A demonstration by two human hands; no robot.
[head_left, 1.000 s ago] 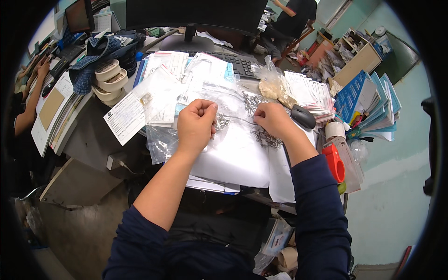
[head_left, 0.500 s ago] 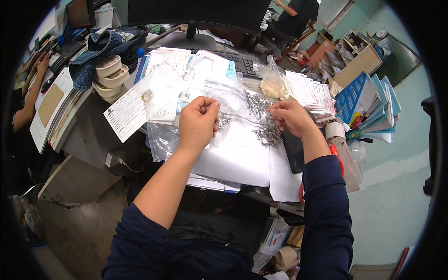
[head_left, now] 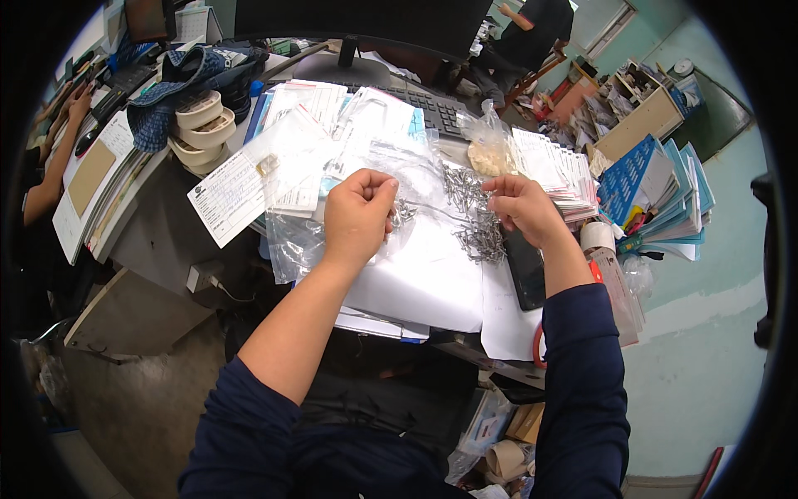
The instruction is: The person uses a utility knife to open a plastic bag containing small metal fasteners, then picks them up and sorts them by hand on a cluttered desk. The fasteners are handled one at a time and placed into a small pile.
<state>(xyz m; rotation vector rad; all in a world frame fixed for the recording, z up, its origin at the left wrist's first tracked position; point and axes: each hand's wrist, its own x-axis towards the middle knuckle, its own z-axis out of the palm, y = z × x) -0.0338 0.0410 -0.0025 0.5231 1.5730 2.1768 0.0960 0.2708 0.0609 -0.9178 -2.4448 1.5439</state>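
Note:
My left hand (head_left: 357, 216) is held above white paper (head_left: 420, 283), its fingers curled with thumb and index finger together. What they hold is hidden. Small silvery metal pieces (head_left: 402, 214) lie just beside its fingertips. To the right, a larger heap of thin metal pieces (head_left: 480, 241), too small to name exactly, spreads over the paper. Over that heap's right edge hovers my right hand (head_left: 525, 209), fingers bent in a loose pinch; anything between them is too small to make out. A clear plastic bag (head_left: 407, 170) lies beyond the hands.
A dark phone (head_left: 525, 274) lies below my right wrist. Behind are a keyboard (head_left: 436, 112), a bag of beige pieces (head_left: 486, 154) and stacked cards (head_left: 557, 170). Paper slips (head_left: 229, 200) and beige trays (head_left: 199, 125) stand left. Another person (head_left: 532, 37) sits at the back.
My right hand has shifted slightly right, its pinch looking a little looser. My left hand has stayed nearly in place, with its fingers still curled. The whole view has shifted slightly.

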